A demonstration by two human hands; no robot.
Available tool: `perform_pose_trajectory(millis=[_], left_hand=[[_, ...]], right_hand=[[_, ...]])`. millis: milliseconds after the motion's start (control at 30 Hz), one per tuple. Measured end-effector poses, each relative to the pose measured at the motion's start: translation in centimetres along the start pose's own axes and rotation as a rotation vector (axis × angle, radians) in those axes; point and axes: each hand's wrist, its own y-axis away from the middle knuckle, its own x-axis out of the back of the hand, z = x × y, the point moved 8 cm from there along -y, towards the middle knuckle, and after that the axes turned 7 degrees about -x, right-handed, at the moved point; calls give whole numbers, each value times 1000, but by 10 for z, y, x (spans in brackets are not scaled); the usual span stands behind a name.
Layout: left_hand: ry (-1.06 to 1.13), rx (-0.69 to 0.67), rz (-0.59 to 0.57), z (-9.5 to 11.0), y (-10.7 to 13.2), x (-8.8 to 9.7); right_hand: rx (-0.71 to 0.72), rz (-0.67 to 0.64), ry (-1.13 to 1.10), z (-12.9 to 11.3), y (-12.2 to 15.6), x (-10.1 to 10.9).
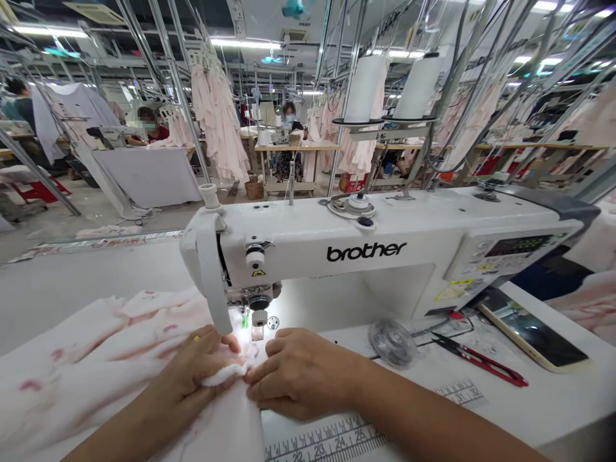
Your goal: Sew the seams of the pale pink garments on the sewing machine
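Observation:
A white Brother sewing machine (385, 250) stands across the table, its presser foot (258, 327) lit from above. Pale pink printed fabric (86, 359) spreads over the table's left side and runs under the foot. My left hand (192, 378) rests on the fabric just left of the needle, fingers curled and pinching a folded edge. My right hand (298, 372) lies to the right of it, fingers bent and pressed on the same fold of fabric in front of the foot.
Red-handled thread snips (481, 360), a clear bobbin (392, 342) and a phone (529, 330) lie on the table to the right. A ruler strip (337, 439) runs along the front edge. Thread cones (366, 86) stand behind. Other people sew at tables far back among hanging pink garments (219, 122).

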Motion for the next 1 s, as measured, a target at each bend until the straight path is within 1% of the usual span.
perform_pose_trajectory(millis=[67, 100, 167, 267, 333, 433, 533, 633, 767, 867, 1000], left_hand=[[-59, -39, -23, 6, 0, -1], [-93, -68, -15, 10, 0, -2], [-177, -131, 45, 20, 1, 0], [-346, -212, 161, 33, 7, -1], [-440, -235, 181, 37, 11, -6], [-512, -255, 153, 35, 14, -16], [-560, -262, 147, 28, 11, -18], [-583, -217, 159, 16, 2, -11], [-590, -189, 124, 8, -12, -1], [-592, -187, 121, 9, -16, 4], [-546, -143, 102, 7, -16, 3]], right_hand=[[1, -5, -31, 2, 0, -1], [-2, -5, -50, 4, 0, -1], [-39, 2, -63, 9, 0, -1], [-150, 48, -19, 19, -1, 5], [-195, 59, 2, 22, -1, 7], [-216, 32, 20, 21, -2, 6], [-275, 31, 58, 23, -3, 6], [-369, 23, 62, 29, -4, 7], [-467, 21, 27, 37, -4, 7], [-450, 45, 27, 39, -3, 6], [-403, 75, 69, 41, -7, 8]])
